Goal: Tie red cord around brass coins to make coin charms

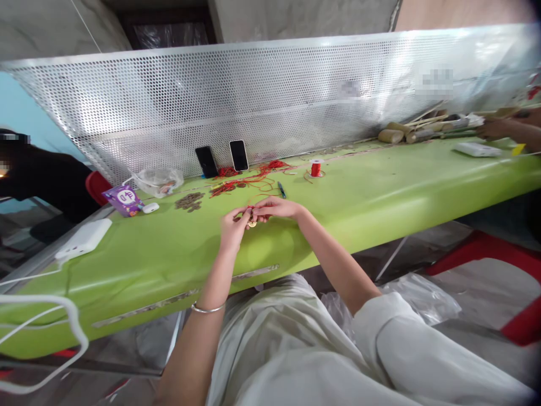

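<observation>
My left hand [234, 226] and my right hand [273, 208] meet over the front part of the green table [359, 197]. Pinched between their fingertips is a bit of red cord [250, 208], largely covered by the fingers. A small gold-coloured coin [252, 224] shows just below the fingers. Beyond the hands lie loose red cords [240, 185], with a pile of dull brown coins [190, 201] to their left. A slim dark pen-like tool [282, 190] rests behind my right hand. Farther right stands a spool of red cord [316, 169].
Two phones [206, 162] lean against a perforated metal screen [220, 101]. On the left are a plastic bag [158, 181], a purple packet [124, 201] and a white power strip [84, 239]. Bamboo pieces [409, 132] lie far right, near another person's hands [507, 128]. Someone in black sits left.
</observation>
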A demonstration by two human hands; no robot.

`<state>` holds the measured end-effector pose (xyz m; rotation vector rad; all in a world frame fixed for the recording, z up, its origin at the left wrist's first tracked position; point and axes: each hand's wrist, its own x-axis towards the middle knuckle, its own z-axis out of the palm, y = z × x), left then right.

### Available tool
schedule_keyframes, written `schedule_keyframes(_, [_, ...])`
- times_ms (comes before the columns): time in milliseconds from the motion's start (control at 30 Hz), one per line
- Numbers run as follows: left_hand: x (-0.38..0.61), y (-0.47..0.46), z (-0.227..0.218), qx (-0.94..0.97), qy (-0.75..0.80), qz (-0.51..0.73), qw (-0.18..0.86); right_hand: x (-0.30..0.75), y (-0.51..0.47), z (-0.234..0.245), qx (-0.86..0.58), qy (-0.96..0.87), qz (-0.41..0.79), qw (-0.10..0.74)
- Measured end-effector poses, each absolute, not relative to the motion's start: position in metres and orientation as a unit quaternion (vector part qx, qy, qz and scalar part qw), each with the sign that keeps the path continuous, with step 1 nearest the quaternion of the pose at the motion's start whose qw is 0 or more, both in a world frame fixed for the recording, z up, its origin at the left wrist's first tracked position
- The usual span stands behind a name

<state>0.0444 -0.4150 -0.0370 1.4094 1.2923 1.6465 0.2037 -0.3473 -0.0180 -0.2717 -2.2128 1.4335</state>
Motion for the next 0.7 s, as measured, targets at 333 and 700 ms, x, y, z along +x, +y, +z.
schedule_keyframes(333, [0.0418, -0.4106, -0.0421, 0.531, 0.491, 0.638, 0.264, 0.2070, -0.3459, -0.0160, -0.105, -0.764, 0.539, 0.338])
schedule_keyframes(700, [0.0414, -0.4087, -0.0442, 0.531, 0.494, 0.639, 0.256, 0.2038, -0.3474, -0.0138, -0.135, -0.736, 0.487, 0.450])
